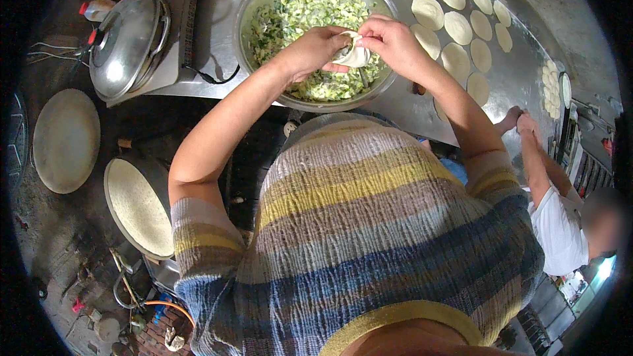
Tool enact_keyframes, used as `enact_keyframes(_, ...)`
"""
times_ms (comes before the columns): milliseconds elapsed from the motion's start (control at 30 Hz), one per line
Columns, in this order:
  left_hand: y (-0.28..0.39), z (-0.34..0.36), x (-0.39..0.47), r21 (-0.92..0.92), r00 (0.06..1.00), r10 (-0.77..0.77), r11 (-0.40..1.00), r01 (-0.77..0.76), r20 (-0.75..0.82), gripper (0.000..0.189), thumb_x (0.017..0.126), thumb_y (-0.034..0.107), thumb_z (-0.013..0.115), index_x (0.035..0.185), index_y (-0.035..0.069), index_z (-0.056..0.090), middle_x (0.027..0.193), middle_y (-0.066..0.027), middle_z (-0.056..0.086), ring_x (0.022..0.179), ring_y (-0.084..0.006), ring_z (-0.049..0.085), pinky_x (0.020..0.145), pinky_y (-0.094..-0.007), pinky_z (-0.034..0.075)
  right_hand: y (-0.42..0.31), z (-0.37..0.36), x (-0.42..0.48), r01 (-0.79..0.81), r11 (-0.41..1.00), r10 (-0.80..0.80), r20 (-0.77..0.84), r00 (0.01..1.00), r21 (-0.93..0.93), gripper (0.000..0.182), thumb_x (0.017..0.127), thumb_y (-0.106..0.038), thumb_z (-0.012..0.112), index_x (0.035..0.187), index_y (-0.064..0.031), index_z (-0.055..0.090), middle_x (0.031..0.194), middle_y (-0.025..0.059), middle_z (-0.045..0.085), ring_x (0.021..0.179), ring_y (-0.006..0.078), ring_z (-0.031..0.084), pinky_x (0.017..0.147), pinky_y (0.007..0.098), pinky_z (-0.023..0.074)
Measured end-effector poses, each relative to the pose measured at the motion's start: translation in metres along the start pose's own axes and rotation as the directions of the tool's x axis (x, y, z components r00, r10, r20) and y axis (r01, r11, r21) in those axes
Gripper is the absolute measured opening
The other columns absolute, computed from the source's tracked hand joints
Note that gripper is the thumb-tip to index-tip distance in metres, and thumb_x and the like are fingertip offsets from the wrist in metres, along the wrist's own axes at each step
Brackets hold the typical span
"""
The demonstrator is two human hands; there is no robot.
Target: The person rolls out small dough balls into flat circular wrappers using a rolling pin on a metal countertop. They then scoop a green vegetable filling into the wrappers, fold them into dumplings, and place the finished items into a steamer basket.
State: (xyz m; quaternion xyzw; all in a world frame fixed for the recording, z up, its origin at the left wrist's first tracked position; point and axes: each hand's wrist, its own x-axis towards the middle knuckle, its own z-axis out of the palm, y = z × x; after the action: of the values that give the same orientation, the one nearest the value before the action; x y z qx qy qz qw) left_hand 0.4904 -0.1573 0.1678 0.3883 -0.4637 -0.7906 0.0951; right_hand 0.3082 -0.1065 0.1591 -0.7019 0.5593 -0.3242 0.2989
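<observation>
Over a large steel bowl of chopped green vegetable filling, I hold a dough wrapper that is partly gathered. My left hand cups it from the left, with the thumb at its opening. On the other side, the fingertips of my right hand pinch the wrapper's rim. Some of the opening still shows between my hands; the filling inside is mostly hidden. A utensil handle leans in the filling below the wrapper.
Flat dough rounds lie across the steel table on the right, with small dough pieces farther along. A co-worker's hands are at that end. Left stand a lidded pan on a cooker and a deep pot of pale dough.
</observation>
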Motion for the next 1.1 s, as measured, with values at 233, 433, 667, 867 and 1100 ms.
enact_keyframes(233,-0.003,-0.028,0.000,-0.196,0.950,0.087,0.980,-0.028,0.301,0.038,0.089,0.007,0.053,0.124,-0.005,0.044,0.119,-0.0119,0.053,0.104,-0.0182,0.057,0.094,-0.0327,0.049,0.003,-0.002,-0.003,0.015,0.989,-0.011,-0.027,1.000,0.148,0.007,0.080,-0.004,0.063,0.084,0.0020,0.061,0.074,0.0052,0.055,0.066,0.0104,0.053,0.060,0.0245,0.0426)
enact_keyframes(433,-0.022,-0.016,0.023,-0.062,0.999,0.018,0.998,-0.020,-0.030,0.030,0.086,0.001,0.054,0.113,-0.008,0.049,0.108,-0.0160,0.056,0.097,-0.0216,0.060,0.082,-0.0299,0.055,0.000,0.008,-0.004,-0.062,0.987,0.060,0.016,0.998,0.146,0.008,0.078,-0.005,0.064,0.084,0.0014,0.062,0.077,0.0090,0.058,0.068,0.0177,0.057,0.062,0.0286,0.0453)
enact_keyframes(667,-0.007,-0.008,0.017,-0.143,0.999,-0.041,0.989,0.038,-0.016,0.023,0.089,0.006,0.049,0.107,-0.007,0.049,0.116,-0.0166,0.049,0.106,-0.0217,0.056,0.084,-0.0318,0.054,0.004,0.014,-0.018,0.184,0.974,-0.191,-0.043,0.981,-0.129,0.011,0.078,-0.003,0.061,0.089,0.0002,0.060,0.081,0.0112,0.056,0.072,0.0291,0.060,0.065,0.0357,0.0480)
enact_keyframes(867,-0.002,-0.010,0.014,-0.120,0.998,-0.057,0.991,0.061,0.036,0.034,0.092,0.008,0.045,0.122,-0.008,0.042,0.116,-0.0162,0.051,0.104,-0.0226,0.056,0.084,-0.0329,0.054,0.001,0.006,-0.014,0.324,0.929,-0.349,-0.126,0.929,-0.181,0.012,0.076,0.001,0.063,0.088,0.0000,0.061,0.080,0.0098,0.057,0.072,0.0262,0.060,0.063,0.0317,0.0483)
enact_keyframes(1100,0.002,-0.001,0.006,0.104,0.997,0.055,0.993,-0.061,0.061,0.042,0.092,0.012,0.046,0.128,-0.009,0.037,0.119,-0.0152,0.051,0.102,-0.0213,0.057,0.083,-0.0309,0.055,-0.008,-0.008,-0.003,-0.028,0.997,0.035,-0.093,0.995,0.070,0.010,0.076,-0.006,0.065,0.085,-0.0008,0.062,0.079,0.0099,0.059,0.069,0.0223,0.060,0.063,0.0308,0.0482)
